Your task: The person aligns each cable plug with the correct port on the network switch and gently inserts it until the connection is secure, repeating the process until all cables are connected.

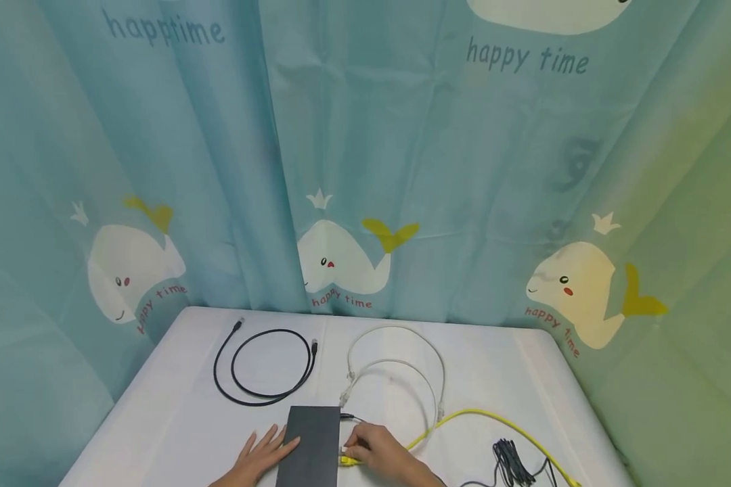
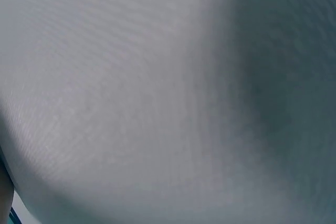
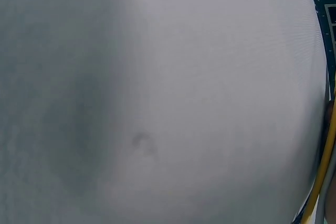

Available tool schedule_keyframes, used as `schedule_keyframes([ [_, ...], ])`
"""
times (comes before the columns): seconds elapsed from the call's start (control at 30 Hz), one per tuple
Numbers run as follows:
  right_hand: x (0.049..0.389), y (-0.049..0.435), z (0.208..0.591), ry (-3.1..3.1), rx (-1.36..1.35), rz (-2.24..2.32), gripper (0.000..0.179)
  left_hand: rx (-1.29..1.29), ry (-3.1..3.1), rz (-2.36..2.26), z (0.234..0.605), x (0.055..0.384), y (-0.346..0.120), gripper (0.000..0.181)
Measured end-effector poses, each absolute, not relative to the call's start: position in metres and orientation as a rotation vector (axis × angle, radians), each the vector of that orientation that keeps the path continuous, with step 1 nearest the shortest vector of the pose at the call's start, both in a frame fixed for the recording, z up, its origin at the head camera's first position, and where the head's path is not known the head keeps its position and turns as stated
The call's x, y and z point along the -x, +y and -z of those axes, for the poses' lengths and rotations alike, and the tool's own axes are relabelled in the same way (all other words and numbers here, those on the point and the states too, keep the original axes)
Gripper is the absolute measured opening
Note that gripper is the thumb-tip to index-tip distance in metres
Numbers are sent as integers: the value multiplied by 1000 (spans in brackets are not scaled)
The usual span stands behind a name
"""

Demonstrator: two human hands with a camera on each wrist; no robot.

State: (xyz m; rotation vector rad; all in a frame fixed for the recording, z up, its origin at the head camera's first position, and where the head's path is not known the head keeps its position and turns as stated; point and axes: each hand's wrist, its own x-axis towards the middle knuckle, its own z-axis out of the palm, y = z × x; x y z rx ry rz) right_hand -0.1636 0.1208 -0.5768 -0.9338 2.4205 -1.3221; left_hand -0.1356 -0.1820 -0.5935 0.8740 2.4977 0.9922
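Note:
A dark network switch (image 1: 309,443) lies on the table, its ported side facing right. My left hand (image 1: 260,456) rests spread on the table, fingertips on the switch's left edge and top. At the ported side my right hand (image 1: 380,450) pinches the plug end of a white network cable (image 1: 431,389), mostly hidden by the fingers. Just below those fingertips a yellow network cable (image 1: 493,416) has its plug at the switch. Near the top corner a black power plug (image 1: 346,416) meets the same side. In the right wrist view the switch (image 3: 326,19) shows only its edge.
A coiled black network cable (image 1: 268,399) lies at the table's left back. Another white cable loop (image 1: 396,327) lies behind the switch. A bundled black cord (image 1: 512,463) sits at the front right. A whale-print curtain (image 1: 365,135) stands behind the white table (image 1: 176,399).

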Motion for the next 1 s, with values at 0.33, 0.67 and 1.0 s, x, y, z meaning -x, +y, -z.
schedule_keyframes([
  [0.33, 163, 124, 573, 2619, 1066, 1202, 9, -909, 2505, -1044, 593, 134, -182, 74],
  [0.67, 162, 123, 572, 2588, 989, 1183, 11, -902, 2508, -1039, 593, 132, -183, 74],
  [1.0, 161, 130, 568, 2568, 919, 1353, 9, -919, 2541, -1023, 596, 131, -185, 73],
])
